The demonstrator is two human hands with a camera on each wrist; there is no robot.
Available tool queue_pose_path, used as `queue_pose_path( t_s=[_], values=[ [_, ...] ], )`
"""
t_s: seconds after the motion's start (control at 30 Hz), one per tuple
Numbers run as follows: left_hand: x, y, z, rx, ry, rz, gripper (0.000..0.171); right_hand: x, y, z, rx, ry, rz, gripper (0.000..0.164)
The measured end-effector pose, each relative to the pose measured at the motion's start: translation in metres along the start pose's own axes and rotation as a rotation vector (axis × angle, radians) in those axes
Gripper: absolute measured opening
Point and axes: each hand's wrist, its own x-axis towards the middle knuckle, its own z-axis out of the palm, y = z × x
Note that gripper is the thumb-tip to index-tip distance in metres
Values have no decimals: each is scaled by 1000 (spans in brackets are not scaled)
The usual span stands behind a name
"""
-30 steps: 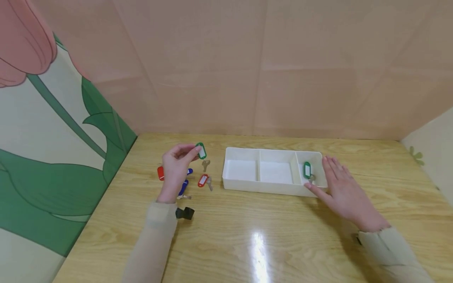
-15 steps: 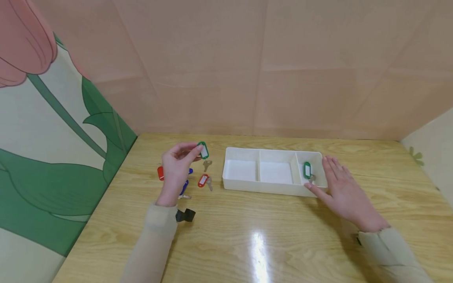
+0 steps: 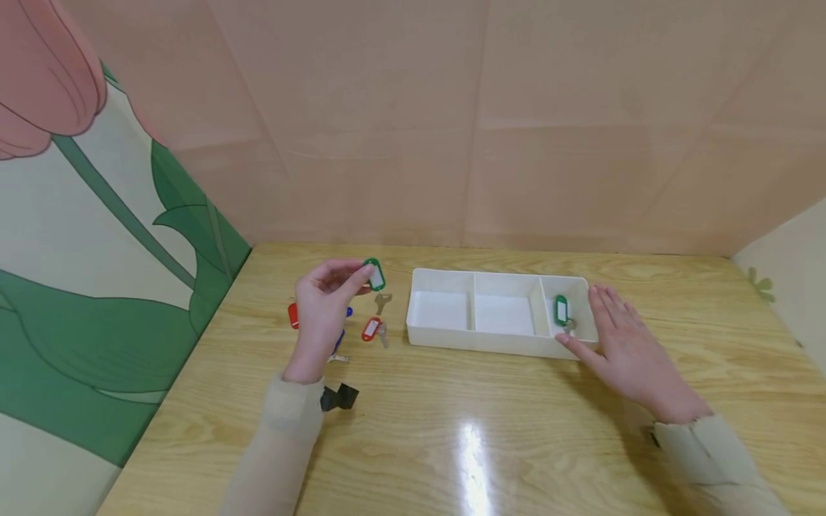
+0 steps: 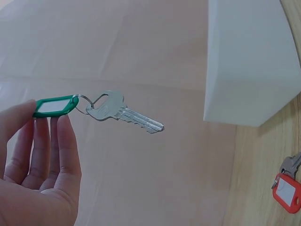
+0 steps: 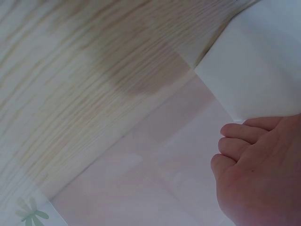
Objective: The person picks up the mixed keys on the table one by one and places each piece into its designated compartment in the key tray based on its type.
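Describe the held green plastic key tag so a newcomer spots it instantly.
On the wooden table stands a white tray with three compartments. Left of it, the left hand pinches the green plastic key tag, a silvery metal key dangling. Unlike the second green tag inside the tray, it is held aloft.

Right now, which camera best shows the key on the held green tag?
The left wrist view: the key appears large, its toothed edge clear, ringed to the green tag the left hand pinches. The head view shows it small; the right wrist view doesn't show it.
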Motion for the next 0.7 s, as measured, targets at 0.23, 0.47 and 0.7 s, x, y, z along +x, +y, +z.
queue_pose_path(
  t_s=[0.23, 0.47, 0.7],
  values=[
    [-3, 6, 3, -1, -9, 24, 17, 0, 0, 0, 3, -5, 3, 98],
    [-6, 12, 5, -20, -23, 38, 15, 0, 0, 0, 5, -8, 5, 98],
    [-8, 16, 9, -47, -46, 66, 14, 1, 1, 1, 4, 2, 1, 98]
  ],
)
